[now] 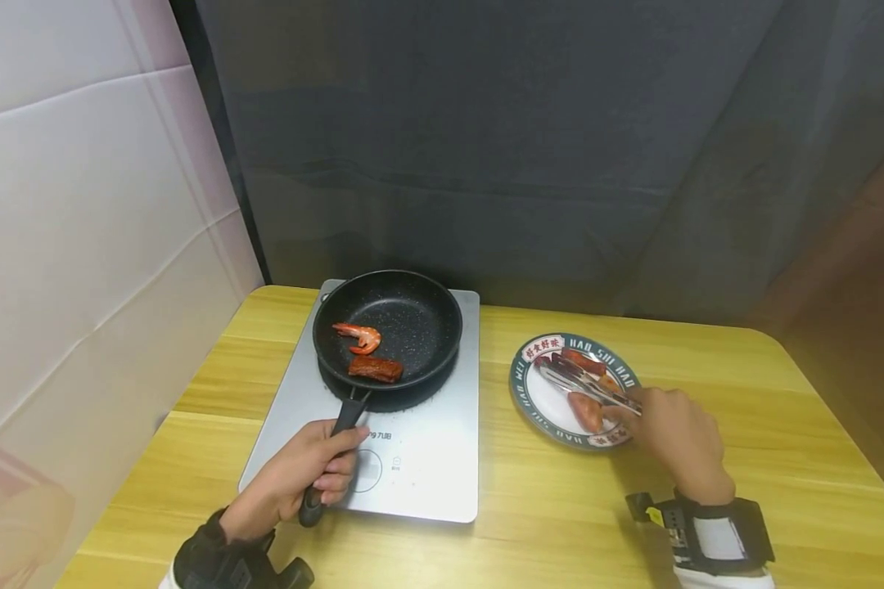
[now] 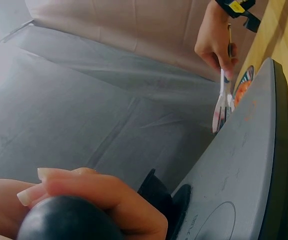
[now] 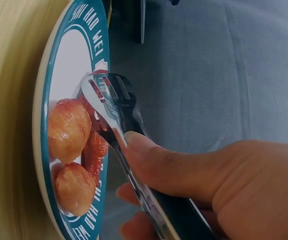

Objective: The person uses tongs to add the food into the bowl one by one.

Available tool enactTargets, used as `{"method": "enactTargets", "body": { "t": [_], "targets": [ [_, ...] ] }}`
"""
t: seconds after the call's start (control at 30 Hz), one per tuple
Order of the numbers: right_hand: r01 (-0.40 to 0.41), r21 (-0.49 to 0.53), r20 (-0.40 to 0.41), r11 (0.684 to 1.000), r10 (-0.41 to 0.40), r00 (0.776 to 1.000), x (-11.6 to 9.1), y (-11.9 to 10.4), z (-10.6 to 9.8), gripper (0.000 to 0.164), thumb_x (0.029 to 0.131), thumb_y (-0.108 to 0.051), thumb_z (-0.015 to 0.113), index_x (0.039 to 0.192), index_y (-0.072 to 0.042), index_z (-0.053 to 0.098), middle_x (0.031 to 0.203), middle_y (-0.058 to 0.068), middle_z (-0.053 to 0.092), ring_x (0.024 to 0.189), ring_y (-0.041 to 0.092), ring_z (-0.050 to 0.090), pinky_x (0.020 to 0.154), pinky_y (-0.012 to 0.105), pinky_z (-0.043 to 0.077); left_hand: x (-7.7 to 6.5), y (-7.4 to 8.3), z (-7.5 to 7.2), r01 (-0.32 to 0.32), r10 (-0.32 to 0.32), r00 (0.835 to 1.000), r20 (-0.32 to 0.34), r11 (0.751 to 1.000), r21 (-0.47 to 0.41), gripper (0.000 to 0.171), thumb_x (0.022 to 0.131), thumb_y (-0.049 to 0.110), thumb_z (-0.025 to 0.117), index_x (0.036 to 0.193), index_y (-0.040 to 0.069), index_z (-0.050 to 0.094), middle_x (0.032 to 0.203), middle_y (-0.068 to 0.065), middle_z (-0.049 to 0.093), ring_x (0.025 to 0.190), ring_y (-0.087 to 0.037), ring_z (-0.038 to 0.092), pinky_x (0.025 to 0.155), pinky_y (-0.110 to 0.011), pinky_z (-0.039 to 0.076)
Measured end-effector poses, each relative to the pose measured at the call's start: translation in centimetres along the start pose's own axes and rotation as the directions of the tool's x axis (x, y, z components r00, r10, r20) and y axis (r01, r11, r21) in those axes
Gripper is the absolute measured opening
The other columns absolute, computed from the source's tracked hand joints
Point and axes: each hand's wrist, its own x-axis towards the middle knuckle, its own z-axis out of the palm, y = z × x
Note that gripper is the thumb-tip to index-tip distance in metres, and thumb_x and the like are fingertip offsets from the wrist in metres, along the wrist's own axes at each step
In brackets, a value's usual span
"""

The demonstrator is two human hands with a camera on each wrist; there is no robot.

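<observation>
My left hand [image 1: 317,462] grips the black handle [image 1: 349,415] of a frying pan [image 1: 416,327]. Inside the pan lie a shrimp [image 1: 361,337] and a reddish-brown piece of meat [image 1: 376,369]. My right hand [image 1: 674,438] holds metal tongs [image 1: 589,384], thumb along one arm in the right wrist view. The slotted tong heads [image 3: 101,97] reach over a round plate [image 1: 525,401] with a green lettered rim. Dark red food shows at the tips; I cannot tell whether they pinch it. Rounded orange-brown pieces [image 3: 69,130] and a red piece [image 1: 584,361] lie on the plate.
The pan stands on a silver induction cooktop [image 1: 442,458] with a round control mark. Cooktop and plate sit on a yellow wood-grain table [image 1: 530,507]. A dark grey curtain [image 1: 486,164] hangs behind, with a white cloth wall [image 1: 96,204] on the left.
</observation>
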Motion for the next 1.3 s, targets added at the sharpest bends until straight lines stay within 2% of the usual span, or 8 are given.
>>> {"method": "enactTargets", "body": {
  "t": [0.23,0.43,0.6,0.73,0.87,1.03,1.2,1.3],
  "targets": [
    [0.025,0.010,-0.023,1.000,-0.025,0.999,0.1,0.1,0.2,0.045,0.090,-0.046,0.062,0.112,-0.007,0.069,0.075,0.011,0.057,0.060,0.024,0.048,0.040,0.032,0.033,0.0,0.0,0.0,0.000,0.000,1.000,0.004,1.000,-0.008,0.027,0.100,0.020,0.049,0.082,0.006,0.036,0.053,0.007,0.033,0.039,-0.001,0.031,0.036,-0.016,0.031],
    [0.037,0.017,-0.046,0.999,-0.036,0.998,0.2,0.4,0.4,0.033,0.093,-0.035,0.060,0.097,-0.005,0.072,0.073,0.009,0.056,0.060,0.023,0.048,0.041,0.031,0.033,0.0,-0.1,-0.1,-0.002,0.002,1.000,0.003,1.000,-0.016,0.027,0.100,0.020,0.050,0.082,0.006,0.036,0.053,0.007,0.033,0.039,-0.001,0.031,0.036,-0.016,0.031],
    [0.085,0.013,-0.084,0.996,-0.084,0.993,0.2,0.6,0.3,0.036,0.093,-0.042,0.060,0.094,-0.008,0.073,0.068,0.007,0.055,0.058,0.023,0.047,0.040,0.032,0.032,0.1,-0.2,-0.1,-0.005,0.005,1.000,0.001,1.000,-0.020,0.027,0.100,0.020,0.050,0.082,0.006,0.036,0.053,0.007,0.033,0.039,-0.001,0.030,0.036,-0.017,0.030],
    [0.085,0.026,-0.088,0.996,-0.082,0.993,0.2,0.4,0.1,0.036,0.094,-0.042,0.058,0.097,-0.010,0.073,0.068,0.006,0.055,0.057,0.022,0.047,0.039,0.031,0.032,0.1,-0.2,0.0,-0.009,0.009,1.000,0.000,1.000,-0.017,0.026,0.100,0.019,0.050,0.082,0.006,0.036,0.053,0.008,0.033,0.039,-0.001,0.030,0.036,-0.017,0.030],
    [0.094,0.027,-0.109,0.995,-0.091,0.990,0.0,0.0,-0.4,0.031,0.095,-0.035,0.060,0.103,-0.009,0.073,0.074,0.009,0.060,0.059,0.023,0.048,0.040,0.031,0.032,0.1,-0.2,0.0,-0.010,0.010,1.000,-0.004,1.000,-0.012,0.026,0.100,0.019,0.050,0.081,0.006,0.037,0.053,0.008,0.033,0.039,-0.001,0.030,0.036,-0.017,0.029],
    [0.127,0.012,-0.137,0.992,-0.124,0.983,-0.2,-1.0,-1.1,0.030,0.092,-0.036,0.063,0.100,-0.009,0.073,0.070,0.007,0.059,0.057,0.023,0.048,0.040,0.030,0.031,0.1,-0.3,0.0,0.001,-0.001,1.000,-0.004,1.000,-0.016,0.025,0.100,0.019,0.049,0.082,0.006,0.037,0.053,0.008,0.033,0.039,-0.001,0.030,0.036,-0.016,0.029],
    [0.189,0.036,-0.179,0.981,-0.180,0.967,0.2,-2.2,-1.6,0.024,0.090,-0.033,0.066,0.091,-0.010,0.074,0.062,0.003,0.052,0.054,0.021,0.044,0.041,0.030,0.029,0.1,-0.3,0.0,-0.003,0.003,1.000,-0.013,1.000,-0.015,0.024,0.100,0.018,0.050,0.083,0.006,0.037,0.053,0.008,0.033,0.039,-0.001,0.030,0.036,-0.016,0.029],
    [0.235,0.089,-0.204,0.968,-0.213,0.955,0.6,-2.9,-1.9,0.025,0.091,-0.028,0.066,0.100,-0.006,0.075,0.055,0.000,0.044,0.052,0.019,0.041,0.042,0.030,0.029,0.2,-0.3,0.1,-0.007,0.007,1.000,-0.013,1.000,-0.010,0.025,0.100,0.018,0.049,0.082,0.006,0.037,0.052,0.008,0.033,0.039,-0.001,0.030,0.036,-0.016,0.030]
  ]
}}
